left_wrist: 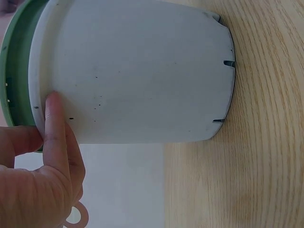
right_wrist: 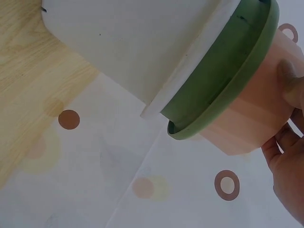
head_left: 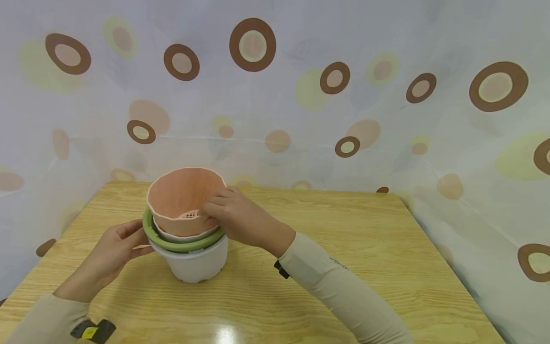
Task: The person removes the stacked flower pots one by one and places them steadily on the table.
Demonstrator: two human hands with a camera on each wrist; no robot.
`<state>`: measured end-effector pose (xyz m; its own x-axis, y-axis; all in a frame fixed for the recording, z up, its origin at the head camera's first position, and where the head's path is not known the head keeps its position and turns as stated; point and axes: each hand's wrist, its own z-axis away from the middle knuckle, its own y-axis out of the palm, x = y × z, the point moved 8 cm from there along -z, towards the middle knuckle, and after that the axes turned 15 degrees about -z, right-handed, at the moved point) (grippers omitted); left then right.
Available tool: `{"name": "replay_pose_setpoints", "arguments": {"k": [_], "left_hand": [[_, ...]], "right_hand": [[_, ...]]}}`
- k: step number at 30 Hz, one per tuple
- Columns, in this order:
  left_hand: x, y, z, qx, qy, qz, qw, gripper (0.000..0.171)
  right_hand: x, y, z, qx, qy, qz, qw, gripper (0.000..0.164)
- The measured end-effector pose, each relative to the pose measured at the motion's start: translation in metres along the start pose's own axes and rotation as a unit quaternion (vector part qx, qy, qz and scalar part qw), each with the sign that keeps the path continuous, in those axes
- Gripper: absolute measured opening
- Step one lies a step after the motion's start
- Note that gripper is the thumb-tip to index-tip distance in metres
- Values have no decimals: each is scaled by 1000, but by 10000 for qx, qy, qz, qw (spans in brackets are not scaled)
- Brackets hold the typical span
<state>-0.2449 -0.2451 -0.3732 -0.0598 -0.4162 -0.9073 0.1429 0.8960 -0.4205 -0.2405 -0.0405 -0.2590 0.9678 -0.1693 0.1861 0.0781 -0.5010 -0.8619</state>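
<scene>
Several flower pots stand nested in a stack. Outermost is a large white pot (head_left: 195,265), its base on the table. A green pot (head_left: 182,247) sits inside it, and a thin white rim (head_left: 185,237) shows within the green one. Topmost, a pink pot (head_left: 189,186) with a scalloped rim and a grid in its bottom is tilted and partly raised out of the stack. My right hand (head_left: 234,215) pinches the pink pot's right rim, thumb outside. At the left, my left hand (head_left: 113,251) holds the rim of the large white pot (left_wrist: 133,71), fingers beneath it, thumb at its top edge.
The stack stands on the left part of a wood-grain table (head_left: 335,248). Behind the table and along its sides hangs a pale sheet (head_left: 292,95) printed with circles. Dark straps (head_left: 93,330) are on both wrists.
</scene>
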Motion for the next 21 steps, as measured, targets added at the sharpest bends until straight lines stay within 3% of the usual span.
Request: {"name": "replay_pose_setpoints", "arguments": {"k": [7,21], "left_hand": [[-1,0,0,11,50,35,10000,62],[-1,1,1,33,78,38,10000,62]], "right_hand": [[2,-2,-1,28,-56,61,10000,20],[5,-6,-4,-35,-107,158,9998,23]]}}
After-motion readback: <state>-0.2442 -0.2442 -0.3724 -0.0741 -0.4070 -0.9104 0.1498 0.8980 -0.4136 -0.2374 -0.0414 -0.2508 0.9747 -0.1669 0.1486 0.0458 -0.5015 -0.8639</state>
